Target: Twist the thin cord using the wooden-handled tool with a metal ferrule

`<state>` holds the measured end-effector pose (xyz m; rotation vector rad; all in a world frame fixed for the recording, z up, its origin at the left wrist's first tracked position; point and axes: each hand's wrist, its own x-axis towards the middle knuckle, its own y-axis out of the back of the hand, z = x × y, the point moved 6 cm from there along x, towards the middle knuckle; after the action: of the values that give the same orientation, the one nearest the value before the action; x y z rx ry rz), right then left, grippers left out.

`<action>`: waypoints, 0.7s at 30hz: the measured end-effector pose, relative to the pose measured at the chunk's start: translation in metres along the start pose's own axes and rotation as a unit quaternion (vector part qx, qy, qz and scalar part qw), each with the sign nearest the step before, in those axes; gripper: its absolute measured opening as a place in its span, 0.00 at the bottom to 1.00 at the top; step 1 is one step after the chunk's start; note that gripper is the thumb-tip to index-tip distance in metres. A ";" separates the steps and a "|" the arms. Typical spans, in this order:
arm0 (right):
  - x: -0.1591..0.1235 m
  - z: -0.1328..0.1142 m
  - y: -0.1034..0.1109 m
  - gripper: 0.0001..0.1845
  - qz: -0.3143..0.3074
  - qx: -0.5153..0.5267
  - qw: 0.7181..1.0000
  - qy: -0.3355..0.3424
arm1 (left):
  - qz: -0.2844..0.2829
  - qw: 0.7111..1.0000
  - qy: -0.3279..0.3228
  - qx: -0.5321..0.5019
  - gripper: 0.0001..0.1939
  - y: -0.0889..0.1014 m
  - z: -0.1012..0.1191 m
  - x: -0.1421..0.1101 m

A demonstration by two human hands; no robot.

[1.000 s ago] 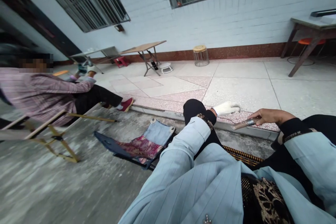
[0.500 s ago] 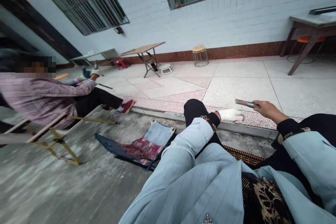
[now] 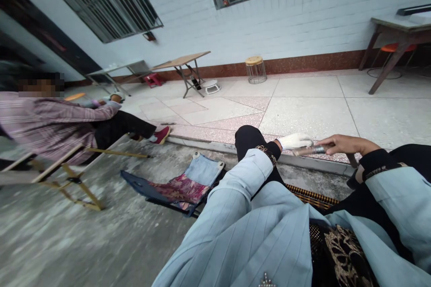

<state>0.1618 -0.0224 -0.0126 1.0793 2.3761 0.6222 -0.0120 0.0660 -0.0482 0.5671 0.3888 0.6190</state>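
Note:
My left hand, in a white knit glove, rests just beyond my raised black-trousered knee. Its fingers lie pressed together and point right; what they pinch is hidden. My bare right hand is closed on a short metal tool, held level and pointing left. The tool's tip sits right under the gloved fingers and touches them. Light-blue jacket sleeves cover both my arms in the foreground.
At the left, another person in a purple plaid shirt sits on a wooden folding chair. A folded fabric stool lies on the concrete below the terrazzo step. Farther back stand a folding table, a wire stool and a wooden table.
My right hand lifted the tool above the glove, then brought it down so that its tip meets the gloved fingers. The person at the left lowered their hands.

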 end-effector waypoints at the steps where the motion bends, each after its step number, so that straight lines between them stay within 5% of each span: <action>1: -0.001 -0.002 0.008 0.32 0.042 0.043 0.998 0.004 | -0.003 1.000 0.004 -0.004 0.12 0.000 0.000 0.001; 6: -0.006 0.011 0.043 0.37 0.315 0.246 0.917 0.020 | -0.013 0.999 0.027 -0.018 0.16 -0.005 0.002 -0.003; 10: -0.005 0.038 0.050 0.31 0.428 0.117 0.890 -0.102 | -0.038 0.998 0.047 -0.028 0.18 -0.011 0.007 -0.009; 15: 0.005 0.044 0.039 0.25 0.310 -0.258 0.894 -0.194 | -0.040 0.998 0.001 -0.038 0.16 -0.010 0.022 -0.012; 21: 0.013 0.044 0.008 0.20 0.112 -0.307 0.930 -0.168 | -0.066 0.998 0.004 -0.017 0.10 -0.011 0.031 -0.018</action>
<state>0.1843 0.0021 -0.0460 1.0604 1.6088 1.0727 -0.0055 0.0356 -0.0276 0.5022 0.4185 0.4994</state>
